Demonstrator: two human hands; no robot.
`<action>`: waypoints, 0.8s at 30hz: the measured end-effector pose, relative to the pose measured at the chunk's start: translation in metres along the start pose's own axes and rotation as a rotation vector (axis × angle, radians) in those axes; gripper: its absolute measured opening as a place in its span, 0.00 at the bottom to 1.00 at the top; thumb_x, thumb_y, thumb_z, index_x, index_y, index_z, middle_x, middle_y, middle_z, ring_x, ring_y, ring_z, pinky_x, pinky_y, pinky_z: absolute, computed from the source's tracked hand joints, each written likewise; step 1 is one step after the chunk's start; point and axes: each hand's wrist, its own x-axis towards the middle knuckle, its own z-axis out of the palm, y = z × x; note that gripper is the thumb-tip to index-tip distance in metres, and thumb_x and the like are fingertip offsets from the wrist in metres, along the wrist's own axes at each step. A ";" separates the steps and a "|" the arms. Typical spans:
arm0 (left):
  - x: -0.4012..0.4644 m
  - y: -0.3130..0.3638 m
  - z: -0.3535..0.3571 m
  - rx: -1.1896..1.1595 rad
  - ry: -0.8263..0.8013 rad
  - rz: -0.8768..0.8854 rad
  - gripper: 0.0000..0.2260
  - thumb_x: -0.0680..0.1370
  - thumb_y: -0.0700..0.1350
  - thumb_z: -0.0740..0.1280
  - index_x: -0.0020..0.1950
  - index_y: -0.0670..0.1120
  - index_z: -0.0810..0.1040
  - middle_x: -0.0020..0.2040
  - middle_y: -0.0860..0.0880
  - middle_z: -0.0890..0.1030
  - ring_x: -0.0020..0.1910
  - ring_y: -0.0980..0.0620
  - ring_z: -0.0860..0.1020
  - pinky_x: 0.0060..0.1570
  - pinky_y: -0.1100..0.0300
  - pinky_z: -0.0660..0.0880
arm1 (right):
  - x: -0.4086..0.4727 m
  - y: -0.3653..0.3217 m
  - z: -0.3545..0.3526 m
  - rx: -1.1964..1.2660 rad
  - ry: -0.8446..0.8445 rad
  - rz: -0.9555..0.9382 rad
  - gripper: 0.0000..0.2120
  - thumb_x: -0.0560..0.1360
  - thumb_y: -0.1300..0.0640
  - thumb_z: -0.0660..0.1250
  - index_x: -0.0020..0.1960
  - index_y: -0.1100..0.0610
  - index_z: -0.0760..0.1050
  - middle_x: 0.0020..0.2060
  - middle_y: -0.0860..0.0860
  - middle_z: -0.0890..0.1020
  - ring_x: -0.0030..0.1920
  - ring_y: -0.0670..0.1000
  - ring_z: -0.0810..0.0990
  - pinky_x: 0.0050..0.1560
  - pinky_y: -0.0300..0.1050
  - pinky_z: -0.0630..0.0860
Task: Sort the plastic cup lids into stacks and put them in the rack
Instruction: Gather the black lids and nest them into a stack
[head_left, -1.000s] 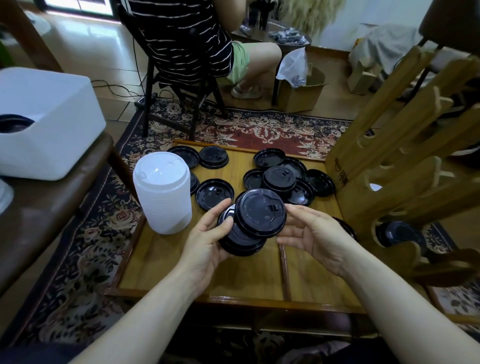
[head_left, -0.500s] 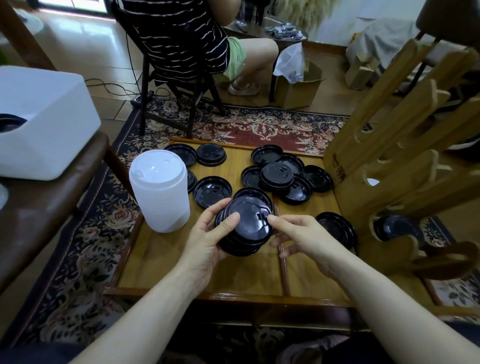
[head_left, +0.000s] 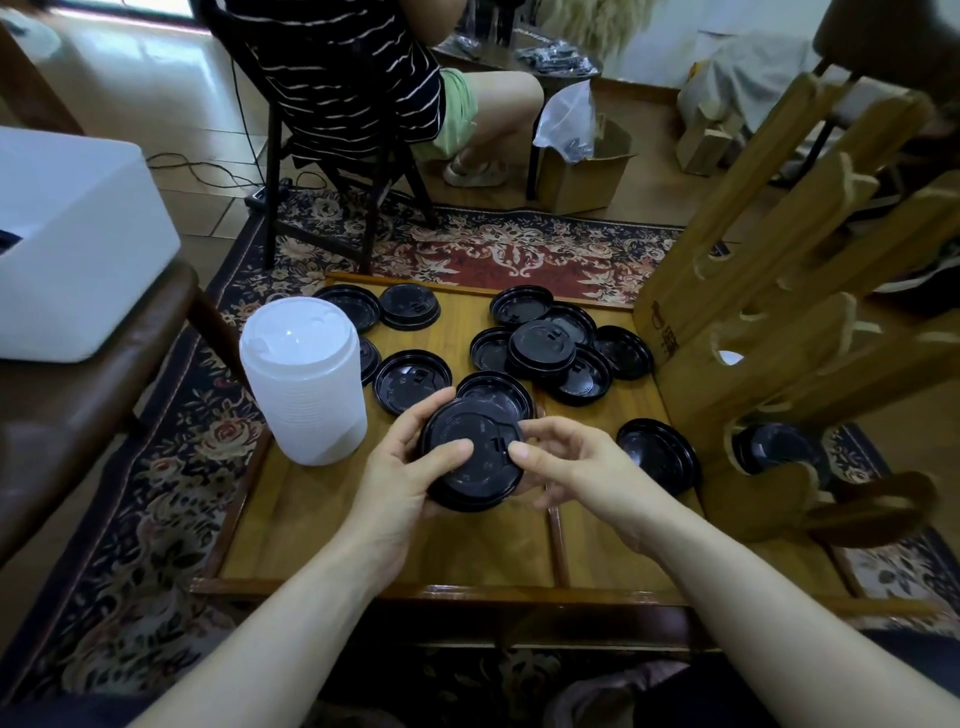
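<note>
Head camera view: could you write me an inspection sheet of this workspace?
Surface: low wooden table on a patterned rug.
Job's things: black lid stack held in both hands; loose black lids; white lid stack; wooden rack holding black lids low down.
Clutter: white box, cardboard box.
Hands: left hand and right hand grip the stack.
Cables: floor cable.
Surroundings: seated person.

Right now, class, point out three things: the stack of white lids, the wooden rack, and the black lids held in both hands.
stack of white lids (head_left: 306, 395), head view, side wall.
wooden rack (head_left: 727, 374), head view, front panel.
black lids (head_left: 467, 462), head view, top lid's face.
</note>
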 end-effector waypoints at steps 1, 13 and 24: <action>0.000 0.000 0.000 0.000 0.017 0.006 0.22 0.72 0.37 0.72 0.63 0.57 0.80 0.57 0.51 0.85 0.57 0.48 0.83 0.49 0.46 0.82 | -0.001 0.001 -0.002 -0.089 0.003 -0.017 0.15 0.75 0.48 0.69 0.60 0.51 0.76 0.50 0.49 0.85 0.47 0.42 0.84 0.46 0.36 0.80; 0.004 0.002 -0.007 -0.051 0.045 -0.047 0.21 0.76 0.36 0.69 0.63 0.57 0.80 0.57 0.51 0.85 0.56 0.50 0.83 0.53 0.49 0.81 | 0.013 0.045 -0.074 -1.417 0.397 0.246 0.22 0.78 0.40 0.61 0.65 0.53 0.72 0.60 0.51 0.77 0.63 0.54 0.71 0.61 0.51 0.69; 0.004 0.007 -0.005 -0.027 0.102 -0.045 0.12 0.81 0.42 0.66 0.58 0.57 0.83 0.55 0.51 0.86 0.54 0.53 0.84 0.44 0.59 0.80 | 0.001 -0.007 -0.060 -0.748 0.431 -0.102 0.06 0.79 0.51 0.66 0.46 0.52 0.76 0.42 0.48 0.80 0.48 0.52 0.78 0.53 0.52 0.73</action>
